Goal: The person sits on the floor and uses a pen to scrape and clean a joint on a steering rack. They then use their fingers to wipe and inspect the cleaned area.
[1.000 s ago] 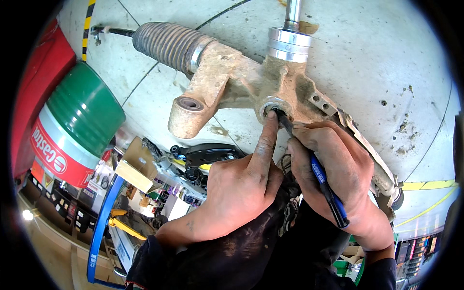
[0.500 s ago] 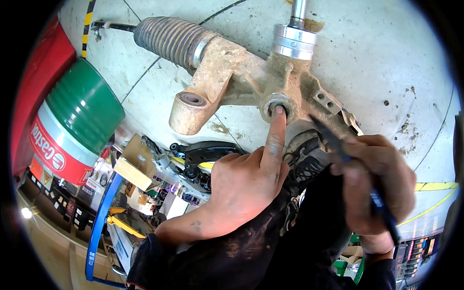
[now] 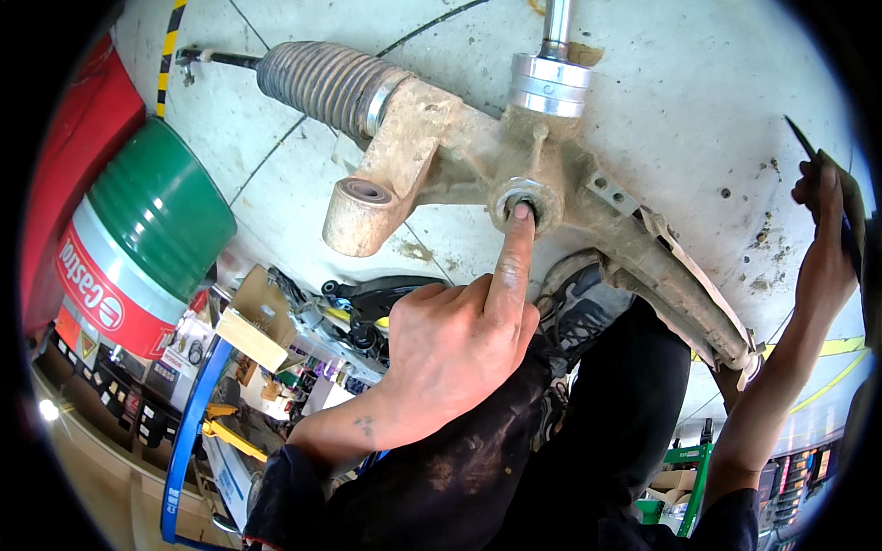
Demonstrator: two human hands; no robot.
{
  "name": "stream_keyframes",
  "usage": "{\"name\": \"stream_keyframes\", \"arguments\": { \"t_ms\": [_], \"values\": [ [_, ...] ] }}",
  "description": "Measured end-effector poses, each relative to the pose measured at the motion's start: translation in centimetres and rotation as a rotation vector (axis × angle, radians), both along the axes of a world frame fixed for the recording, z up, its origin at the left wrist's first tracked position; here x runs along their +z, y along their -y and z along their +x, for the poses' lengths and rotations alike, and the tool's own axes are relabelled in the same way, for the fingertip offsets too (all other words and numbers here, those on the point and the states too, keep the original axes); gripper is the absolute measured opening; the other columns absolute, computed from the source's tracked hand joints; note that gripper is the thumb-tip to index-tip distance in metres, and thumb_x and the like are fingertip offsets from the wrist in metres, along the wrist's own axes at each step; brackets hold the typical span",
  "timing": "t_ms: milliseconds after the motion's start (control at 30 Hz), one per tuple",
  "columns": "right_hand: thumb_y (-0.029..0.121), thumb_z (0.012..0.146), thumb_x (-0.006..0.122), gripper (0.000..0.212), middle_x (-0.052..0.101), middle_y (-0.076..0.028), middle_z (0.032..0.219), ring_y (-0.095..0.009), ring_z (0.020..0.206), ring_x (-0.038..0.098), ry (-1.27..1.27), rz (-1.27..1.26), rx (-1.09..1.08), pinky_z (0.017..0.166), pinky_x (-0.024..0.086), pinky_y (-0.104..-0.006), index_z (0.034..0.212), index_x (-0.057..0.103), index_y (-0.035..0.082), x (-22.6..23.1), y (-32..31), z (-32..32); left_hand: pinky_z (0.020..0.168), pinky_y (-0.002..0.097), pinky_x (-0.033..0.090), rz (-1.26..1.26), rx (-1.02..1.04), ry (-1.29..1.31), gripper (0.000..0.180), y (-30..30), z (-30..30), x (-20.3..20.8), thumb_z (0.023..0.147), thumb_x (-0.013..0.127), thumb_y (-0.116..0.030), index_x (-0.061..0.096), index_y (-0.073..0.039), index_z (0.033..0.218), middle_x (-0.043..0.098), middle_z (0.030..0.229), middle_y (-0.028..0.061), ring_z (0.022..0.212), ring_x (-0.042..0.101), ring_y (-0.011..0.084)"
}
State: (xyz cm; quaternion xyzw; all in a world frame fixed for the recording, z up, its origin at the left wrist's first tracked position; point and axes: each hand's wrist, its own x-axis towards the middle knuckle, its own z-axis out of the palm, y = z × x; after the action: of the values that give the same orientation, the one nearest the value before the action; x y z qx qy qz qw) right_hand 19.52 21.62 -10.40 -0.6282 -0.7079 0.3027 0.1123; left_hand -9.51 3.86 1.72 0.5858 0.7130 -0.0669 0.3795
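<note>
A dirty steering rack (image 3: 459, 174) lies across the middle, with a ribbed rubber boot (image 3: 317, 84) at its far left. A silver cylindrical fitting (image 3: 549, 84) with a metal shaft rises from the rack's housing. The index finger of my left hand (image 3: 450, 344) is stretched out, its tip in the mouth of a round bore on the near side of the housing. The other fingers are curled and the thumb is mostly hidden. Far to the right, apart from the rack, my right hand (image 3: 831, 207) is closed round a slim, dark, pointed tool (image 3: 799, 133) with some blue on it.
At left stands a green, white and red drum (image 3: 156, 202) beside a red surface. A cardboard box (image 3: 257, 321), a blue metal frame (image 3: 191, 432) and black car parts (image 3: 386, 294) lie nearer. My shoe (image 3: 583, 294) is close under the rack. Pale floor spreads behind.
My right hand has swung from beside the rack out to the right edge, carrying the pointed tool. My left finger stays at the bore. The rack's right end now shows.
</note>
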Motion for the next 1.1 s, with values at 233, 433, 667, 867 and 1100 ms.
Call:
{"name": "stream_keyframes", "arguments": {
  "t_ms": [233,433,667,867,1100],
  "values": [
    [0.020,0.097,0.061,0.031,0.068,-0.007,0.121,-0.021,0.111,0.066,0.201,0.235,0.457,0.093,0.054,-0.0329,0.127,0.064,0.017,-3.0,-1.5,3.7,0.046,0.0330,0.046,0.014,0.031,0.038,0.073,-0.1,0.0,0.1,0.071,0.060,0.002,0.044,0.005,0.142,0.051,0.049,0.0063,0.040,0.053,0.0214],
    [0.016,0.094,0.065,0.034,0.064,-0.006,0.126,-0.019,0.113,0.064,0.311,0.246,0.435,0.091,0.055,-0.0337,0.128,0.065,0.019,-3.6,-0.5,2.3,0.044,0.0287,0.043,0.046,0.017,0.048,0.072,0.3,-0.7,-0.1,0.071,0.063,-0.002,0.046,0.006,0.141,0.053,0.052,0.0024,0.040,0.052,0.0156],
    [0.017,0.098,0.060,0.030,0.064,-0.004,0.126,-0.017,0.110,0.064,0.267,0.235,0.420,0.090,0.054,-0.0323,0.128,0.065,0.020,-2.8,-0.3,2.0,0.043,0.0263,0.042,0.149,0.031,0.054,0.068,0.4,-0.9,-0.3,0.070,0.064,-0.003,0.051,0.006,0.136,0.055,0.055,0.0005,0.040,0.051,0.0117],
    [0.021,0.097,0.063,0.031,0.069,-0.005,0.116,-0.014,0.103,0.066,0.110,0.102,0.230,0.088,0.055,-0.0320,0.128,0.065,0.018,-1.2,1.4,-0.4,0.047,0.0281,0.044,0.363,0.254,0.107,0.043,-0.8,-2.3,-1.4,0.078,0.072,0.003,0.066,0.000,0.120,0.060,0.064,0.0041,0.047,0.052,0.0129],
    [0.021,0.097,0.063,0.032,0.070,-0.006,0.110,-0.014,0.095,0.068,0.008,-0.003,0.198,0.085,0.054,-0.0281,0.129,0.064,0.013,-1.2,2.3,-1.5,0.061,0.0246,0.051,0.326,0.142,0.020,0.037,-2.7,-2.7,-2.1,0.074,0.080,0.002,0.072,-0.005,0.110,0.067,0.091,0.0065,0.070,0.062,0.0119]
  ]
}}
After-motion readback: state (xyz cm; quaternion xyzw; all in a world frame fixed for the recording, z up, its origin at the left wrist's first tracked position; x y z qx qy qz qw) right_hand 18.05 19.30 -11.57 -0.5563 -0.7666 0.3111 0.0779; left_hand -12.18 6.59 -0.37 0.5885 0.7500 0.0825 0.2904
